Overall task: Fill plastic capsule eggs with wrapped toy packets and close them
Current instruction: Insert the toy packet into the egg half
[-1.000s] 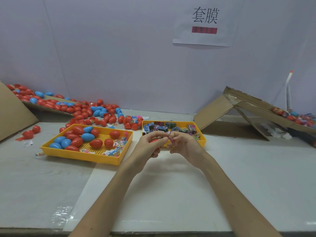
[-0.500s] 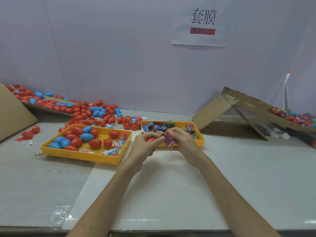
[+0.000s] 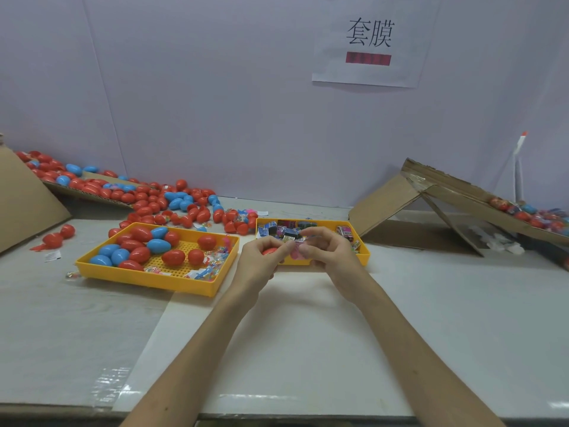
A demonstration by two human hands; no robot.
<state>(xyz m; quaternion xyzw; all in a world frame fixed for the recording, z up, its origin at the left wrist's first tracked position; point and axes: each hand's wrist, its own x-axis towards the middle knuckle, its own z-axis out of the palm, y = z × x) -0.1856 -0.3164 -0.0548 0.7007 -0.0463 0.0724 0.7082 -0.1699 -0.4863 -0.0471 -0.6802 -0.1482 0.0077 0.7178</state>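
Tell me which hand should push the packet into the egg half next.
Right. The right hand already pinches the pink packet beside the red egg half, which the left hand cups.

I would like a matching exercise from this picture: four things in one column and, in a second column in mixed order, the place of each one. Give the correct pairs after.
Things:
1. red egg piece
2. pink packet
3. blue and red eggs tray
4. paper sign

Places:
A. on the wall
B. at the fingertips of the right hand
C. on the table, left of both hands
D. in the left hand

Pairs: 1-D, 2-B, 3-C, 4-A
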